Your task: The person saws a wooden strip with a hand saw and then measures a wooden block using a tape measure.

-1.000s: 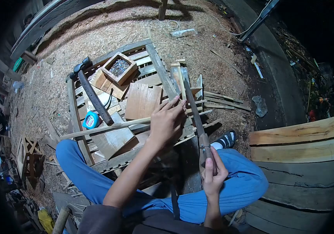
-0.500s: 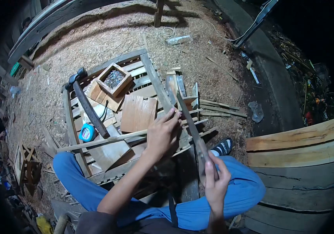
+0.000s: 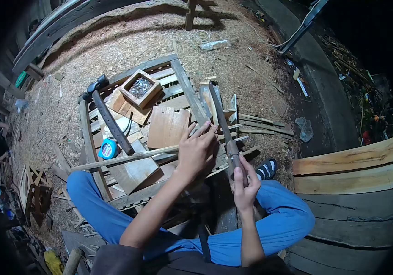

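Observation:
My right hand (image 3: 246,185) is closed around the handle of a long-bladed knife (image 3: 220,112), whose blade points away from me. My left hand (image 3: 197,149) grips a thin wooden strip (image 3: 127,159) near its right end, just left of the blade. The strip slants across a slatted wooden frame (image 3: 187,87) between my knees. Behind my left hand lies a thin wooden board (image 3: 167,126), and a paler board (image 3: 134,172) is under the strip.
A hammer (image 3: 109,120), a blue tape measure (image 3: 108,149) and a wooden box of nails (image 3: 140,87) rest on the frame. Loose sticks (image 3: 263,126) lie to its right. Wide planks (image 3: 352,181) are at far right, beyond my sandalled foot (image 3: 266,169).
My right hand has moved slightly away from me and left, and the knife now stands more upright in view. My left hand stays on the strip; the whole view has shifted a little.

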Demonstrator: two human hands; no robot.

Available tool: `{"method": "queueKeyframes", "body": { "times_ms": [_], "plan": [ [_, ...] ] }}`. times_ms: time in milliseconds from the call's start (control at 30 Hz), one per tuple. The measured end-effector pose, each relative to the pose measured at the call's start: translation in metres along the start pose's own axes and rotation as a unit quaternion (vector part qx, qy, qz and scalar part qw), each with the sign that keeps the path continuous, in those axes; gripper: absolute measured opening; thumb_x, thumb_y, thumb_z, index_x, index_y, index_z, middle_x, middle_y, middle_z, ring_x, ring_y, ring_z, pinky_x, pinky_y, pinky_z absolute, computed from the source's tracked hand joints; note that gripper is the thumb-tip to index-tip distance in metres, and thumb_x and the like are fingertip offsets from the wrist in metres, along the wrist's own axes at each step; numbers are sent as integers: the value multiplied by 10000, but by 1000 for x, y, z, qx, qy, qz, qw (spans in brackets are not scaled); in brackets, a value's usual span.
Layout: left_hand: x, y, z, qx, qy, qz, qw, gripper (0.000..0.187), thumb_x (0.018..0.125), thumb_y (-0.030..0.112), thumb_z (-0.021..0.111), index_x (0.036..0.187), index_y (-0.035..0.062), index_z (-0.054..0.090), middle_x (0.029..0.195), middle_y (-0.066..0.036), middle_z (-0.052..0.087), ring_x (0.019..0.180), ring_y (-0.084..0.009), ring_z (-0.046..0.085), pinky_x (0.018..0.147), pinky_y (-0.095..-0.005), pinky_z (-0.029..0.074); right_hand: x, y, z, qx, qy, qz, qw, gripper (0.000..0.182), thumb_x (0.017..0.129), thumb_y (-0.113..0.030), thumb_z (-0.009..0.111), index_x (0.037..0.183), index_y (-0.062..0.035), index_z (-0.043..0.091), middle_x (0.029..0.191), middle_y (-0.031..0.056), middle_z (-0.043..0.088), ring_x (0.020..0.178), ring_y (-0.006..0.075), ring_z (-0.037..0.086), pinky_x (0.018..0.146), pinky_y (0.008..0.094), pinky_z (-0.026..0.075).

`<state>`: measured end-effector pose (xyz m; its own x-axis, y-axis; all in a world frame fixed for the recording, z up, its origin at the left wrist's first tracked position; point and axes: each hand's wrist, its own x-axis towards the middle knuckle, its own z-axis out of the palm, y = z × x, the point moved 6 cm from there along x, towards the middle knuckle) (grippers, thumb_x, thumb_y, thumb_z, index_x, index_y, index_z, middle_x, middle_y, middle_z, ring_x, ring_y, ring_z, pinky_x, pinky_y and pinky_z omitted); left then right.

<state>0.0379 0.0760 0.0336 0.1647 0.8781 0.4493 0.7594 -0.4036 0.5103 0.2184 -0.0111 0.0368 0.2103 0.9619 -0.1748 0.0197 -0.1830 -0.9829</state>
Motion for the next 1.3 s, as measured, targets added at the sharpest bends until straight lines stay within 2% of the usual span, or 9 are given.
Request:
{"method": "queueKeyframes", "body": {
  "times_ms": [67,433,500,700,767,800,1033,1100,1300],
  "plan": [
    [-1,2,-1,6,3,4,1000,417,952,206,712,1348,79,678,1216,-116,763,1354,-254,609,1186,-500,396,-1,11,-1,-64,10,-134,989,381,1046,-132,632,1365,77,643,1294,209,721,1212,269,686,1042,366,519],
    [-2,3,4,27,-4,6,1000,526,906,202,731,1411,96,632,1241,-103,755,1389,-244,580,1240,-512,330,-20,39,-23,-129,61,-171,975,385,1002,-103,646,1346,68,666,1215,234,753,1054,289,763,898,367,592],
    [2,-2,4,11,2,-12,1000,488,927,205,721,1398,101,648,1223,-99,763,1372,-238,596,1236,-511,336,-31,34,-33,-164,63,-299,938,400,1036,-83,596,1409,59,625,746,5,616,525,39,462,481,229,348],
    [1,-3,1,3,15,3,1000,403,958,253,724,1342,132,699,1209,-75,770,1324,-223,634,1202,-516,385,-53,31,-51,-59,70,-179,980,379,1058,-82,581,1405,66,623,685,-33,544,510,14,402,459,221,307],
    [2,-1,1,5,10,12,1000,404,953,275,737,1331,136,707,1208,-82,769,1304,-225,647,1189,-519,402,-55,32,-53,-128,54,-156,978,380,1004,-114,646,1333,75,675,1118,196,768,953,250,747,873,359,578],
    [2,-1,0,5,16,4,1000,395,953,271,737,1322,133,713,1211,-86,768,1302,-227,649,1190,-518,402,-56,30,-50,-100,41,-128,986,372,1006,-106,643,1322,88,676,1262,233,733,1159,306,714,1022,391,532],
    [5,2,-4,-6,5,-3,1000,366,943,243,747,1283,110,735,1258,-117,750,1298,-259,649,1184,-509,414,-58,33,-51,-81,44,-102,990,357,1014,-78,625,1328,87,670,1258,234,733,1193,314,703,1045,389,523],
    [5,2,-5,-7,7,-4,1000,367,943,237,746,1286,107,734,1264,-126,746,1294,-272,651,1176,-505,426,-59,28,-52,-149,20,-193,970,368,1057,-126,615,1377,53,647,733,-26,599,525,13,413,468,218,301],
    [6,2,-4,-15,23,-14,1000,341,944,205,740,1265,89,742,1284,-167,734,1217,-332,689,1068,-454,533,-63,19,-51,-134,21,-159,978,330,1056,-116,614,1325,69,658,928,48,689,598,31,500,514,216,384]
  ]
}}
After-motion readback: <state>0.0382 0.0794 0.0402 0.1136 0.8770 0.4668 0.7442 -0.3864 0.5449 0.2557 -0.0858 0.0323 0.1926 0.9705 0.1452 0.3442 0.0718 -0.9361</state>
